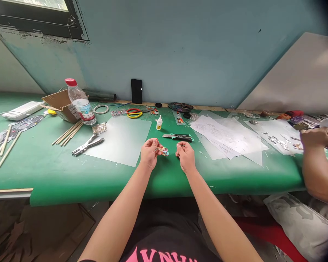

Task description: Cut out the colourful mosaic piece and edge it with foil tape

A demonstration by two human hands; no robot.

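Observation:
My left hand (149, 153) is closed in a pinch on a small multicoloured cutout piece (163, 150), which juts out toward the right with a light blue end. A short gap away, my right hand (185, 156) has its fingers curled together; whatever may be in them is too small to make out. Just beyond the hands lies a black and teal utility knife (178, 137). Behind it a small white glue bottle (159, 123) with a pointed tip and yellow label stands upright on the green table mat (166, 185).
Pliers (87, 145) rest on a translucent sheet (123, 142) at left, near wooden sticks (67, 134) and a water bottle (81, 103). Red and yellow-handled scissors (135, 113) lie behind. Drawn papers (221, 133) spread at right; a co-worker's arm (317, 163) reaches in there.

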